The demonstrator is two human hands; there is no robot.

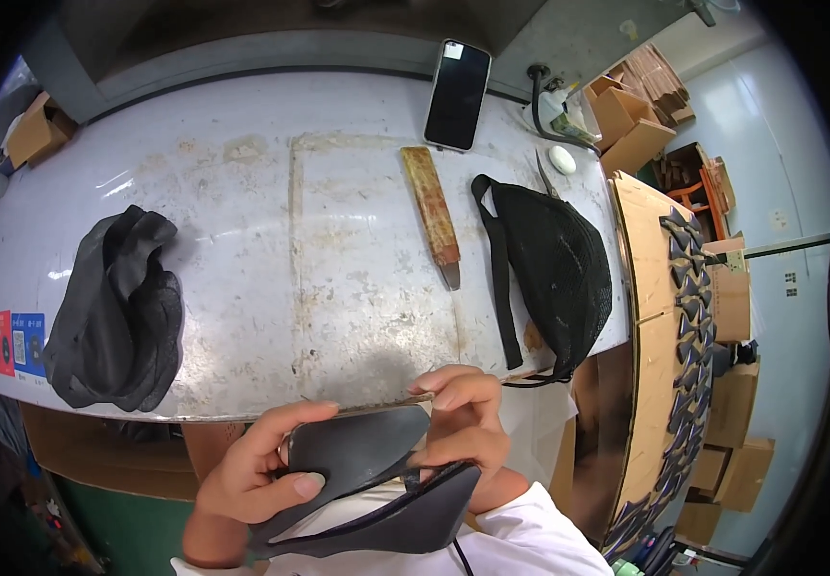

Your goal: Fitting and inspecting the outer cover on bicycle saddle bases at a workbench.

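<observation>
A scuffed worktop [242, 269] is spanning the background; left hand [247, 472] and right hand [473, 427] are gripping a dark, pale-lined piece [362, 446]; a slack pinch could be letting it slip.

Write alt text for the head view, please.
A person's left hand and right hand hold a curved dark piece by a worn white table. On it are a bladed tool, phone, black strapped item and crumpled dark cloth.
</observation>
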